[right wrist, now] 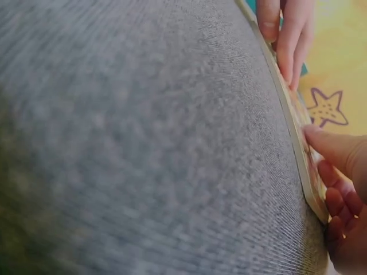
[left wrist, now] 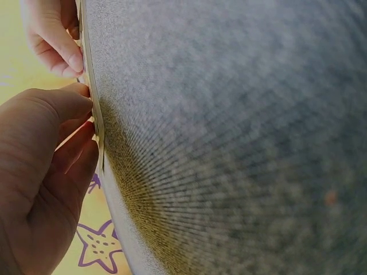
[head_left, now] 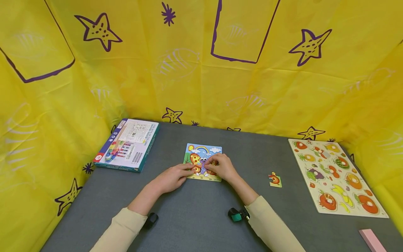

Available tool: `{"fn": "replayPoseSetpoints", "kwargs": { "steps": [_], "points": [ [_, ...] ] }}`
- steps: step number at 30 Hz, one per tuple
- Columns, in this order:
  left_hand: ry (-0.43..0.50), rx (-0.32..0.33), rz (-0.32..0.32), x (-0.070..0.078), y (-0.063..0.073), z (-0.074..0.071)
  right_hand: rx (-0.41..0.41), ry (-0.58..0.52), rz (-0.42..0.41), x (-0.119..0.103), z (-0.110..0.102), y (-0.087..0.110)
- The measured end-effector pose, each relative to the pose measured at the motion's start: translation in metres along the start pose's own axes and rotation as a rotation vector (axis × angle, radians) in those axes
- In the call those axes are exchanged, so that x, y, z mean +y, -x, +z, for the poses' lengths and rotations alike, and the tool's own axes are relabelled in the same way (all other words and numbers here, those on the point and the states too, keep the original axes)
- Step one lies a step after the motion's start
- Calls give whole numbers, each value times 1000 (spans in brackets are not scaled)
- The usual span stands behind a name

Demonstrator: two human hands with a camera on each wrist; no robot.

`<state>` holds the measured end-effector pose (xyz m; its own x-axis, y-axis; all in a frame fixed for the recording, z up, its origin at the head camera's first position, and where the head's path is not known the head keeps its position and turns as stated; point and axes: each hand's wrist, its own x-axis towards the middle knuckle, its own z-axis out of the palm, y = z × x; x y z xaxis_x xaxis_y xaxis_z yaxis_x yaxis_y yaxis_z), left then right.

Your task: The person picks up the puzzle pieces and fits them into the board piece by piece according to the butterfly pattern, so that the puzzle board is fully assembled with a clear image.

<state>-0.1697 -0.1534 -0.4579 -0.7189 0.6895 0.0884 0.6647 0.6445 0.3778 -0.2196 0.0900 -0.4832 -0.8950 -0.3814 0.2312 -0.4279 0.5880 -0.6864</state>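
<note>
A square butterfly jigsaw puzzle (head_left: pixel 207 148), with a rainbow and sun on it, lies on the grey table. My left hand (head_left: pixel 176 175) rests at its left side, fingers stretched onto the picture. In the left wrist view, that hand's thumb and fingers (left wrist: pixel 77 106) meet the puzzle's edge. From the right, my right hand (head_left: pixel 223 167) reaches over the picture, thumb and bent fingers pinching a puzzle piece (head_left: pixel 203 167) at the purple body. The right wrist view shows its thumb (right wrist: pixel 330 143) against the puzzle; the piece itself is mostly hidden there.
A loose puzzle piece (head_left: pixel 275 180) with an orange wing lies to the right. Beyond it is a fruit puzzle board (head_left: pixel 321 185). A boxed toy (head_left: pixel 129 143) sits at the back left, a pink block (head_left: pixel 372 239) at the front right. Yellow cloth (head_left: pixel 195 87) surrounds the table.
</note>
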Motion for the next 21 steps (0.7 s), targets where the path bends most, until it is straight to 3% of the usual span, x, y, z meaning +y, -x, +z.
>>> {"fn": "replayPoseSetpoints", "kwargs": {
  "steps": [4, 15, 21],
  "points": [
    [-4, 11, 11, 0, 0, 1, -11, -3, -30, 1, 0, -1],
    [-23, 76, 51, 3, -6, 1, -166, -32, -43, -2, -10, 4],
    [-8, 42, 106, 7, -10, 4, -174, -6, -36, -5, -11, 8]
  ]
}}
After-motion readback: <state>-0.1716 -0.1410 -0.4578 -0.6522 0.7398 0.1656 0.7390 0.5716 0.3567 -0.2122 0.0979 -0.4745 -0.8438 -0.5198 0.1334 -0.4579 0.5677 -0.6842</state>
